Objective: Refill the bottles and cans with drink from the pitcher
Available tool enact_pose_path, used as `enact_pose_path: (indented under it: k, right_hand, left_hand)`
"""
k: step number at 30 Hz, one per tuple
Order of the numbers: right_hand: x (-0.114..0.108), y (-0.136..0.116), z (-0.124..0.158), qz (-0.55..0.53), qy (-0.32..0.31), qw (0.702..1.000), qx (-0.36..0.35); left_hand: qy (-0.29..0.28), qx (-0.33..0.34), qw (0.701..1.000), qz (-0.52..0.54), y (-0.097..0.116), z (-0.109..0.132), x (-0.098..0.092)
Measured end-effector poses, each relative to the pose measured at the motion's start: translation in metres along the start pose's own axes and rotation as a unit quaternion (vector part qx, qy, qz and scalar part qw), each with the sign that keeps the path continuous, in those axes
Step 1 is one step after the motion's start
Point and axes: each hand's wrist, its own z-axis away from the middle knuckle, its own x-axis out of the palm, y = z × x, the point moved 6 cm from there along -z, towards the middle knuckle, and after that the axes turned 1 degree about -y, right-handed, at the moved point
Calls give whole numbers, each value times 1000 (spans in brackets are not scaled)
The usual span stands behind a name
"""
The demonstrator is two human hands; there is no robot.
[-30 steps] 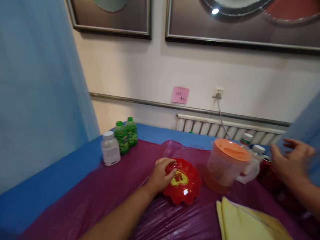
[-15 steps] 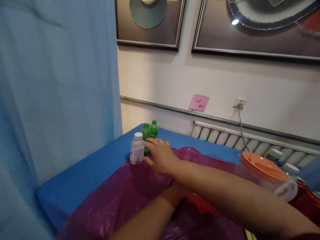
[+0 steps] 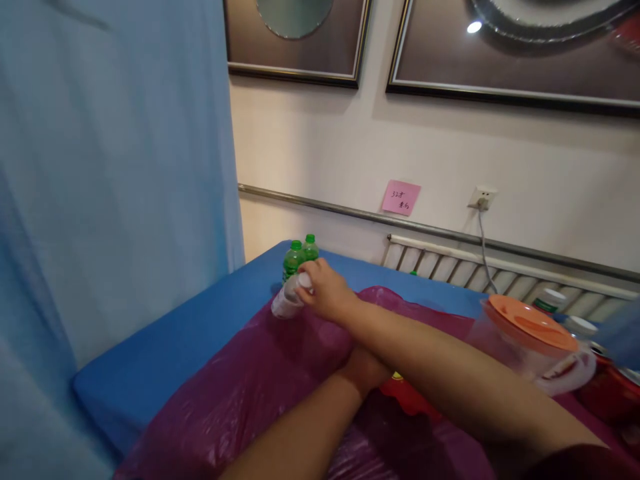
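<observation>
My right hand [image 3: 327,290] pinches the white cap of a small clear plastic bottle [image 3: 286,302], which leans toward the hand. Right behind it stand two bottles with green caps, a nearer green bottle [image 3: 293,259] and a farther green bottle [image 3: 311,248]. My left hand [image 3: 369,367] reaches beneath my right forearm, over a purple plastic bag [image 3: 240,387]; its fingers are hidden. Beside it, a red thing with a wavy edge [image 3: 413,403] shows partly under my right arm.
A blue-covered bed [image 3: 175,333] lies below the bag, with a blue curtain [image 3: 125,167] on its left. On the right stand a clear pitcher with an orange lid [image 3: 533,323], white-capped bottles [image 3: 550,300] and red cans [image 3: 613,393]. A radiator [image 3: 440,263] runs along the wall.
My right hand has closed on the white-capped bottle's top. The bottle, upright before, now tilts to the right. My left arm stays crossed under the right.
</observation>
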Motion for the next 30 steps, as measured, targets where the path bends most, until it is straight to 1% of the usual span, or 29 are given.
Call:
enact_pose_path:
  k: [1,3,5,6,7,9,11,12,13,14,16,18,20,25,30]
  right_hand:
    - [-17,9,17,-15,39,999,4]
    - [-57,33,57,-65,150,986,29]
    - [-92,64,103,-122,250,957,78]
    - [-104,80,125,-153,287,939,108]
    - [-111,95,147,-184,313,922,135]
    - [-117,120,183,-236,353,888,175]
    - [-115,138,209,-268,379,864,195]
    - [-112,145,219,-278,390,855,201]
    - [-109,151,227,-283,398,848,207]
    - [-107,156,234,-286,404,843,211]
    - [-102,162,244,-291,404,840,217]
    - [-101,165,250,-290,392,846,215]
    - [-102,165,253,-277,379,859,205]
    - [-111,159,256,-207,361,893,171]
    - [-118,158,254,-157,355,905,172]
  left_hand:
    - [4,6,1000,2,2,0,-1]
    - [13,21,1000,3,8,-3,-5]
    - [36,47,998,-8,17,-7,-11]
    - [60,68,996,-23,23,-8,-15]
    - [89,89,991,-43,29,-9,-20]
    - [155,126,975,-97,40,-8,-29]
    - [207,145,955,-156,48,-7,-36]
    - [222,147,946,-187,51,-8,-38]
    - [225,144,939,-218,51,-9,-39]
    - [215,139,934,-248,51,-11,-38]
    - [170,125,932,-294,46,-17,-34]
    - [123,115,933,-319,40,-23,-28]
    - [99,108,933,-328,35,-26,-24]
    - [92,118,932,-329,30,-31,-21]
    - [95,125,928,-337,29,-32,-25]
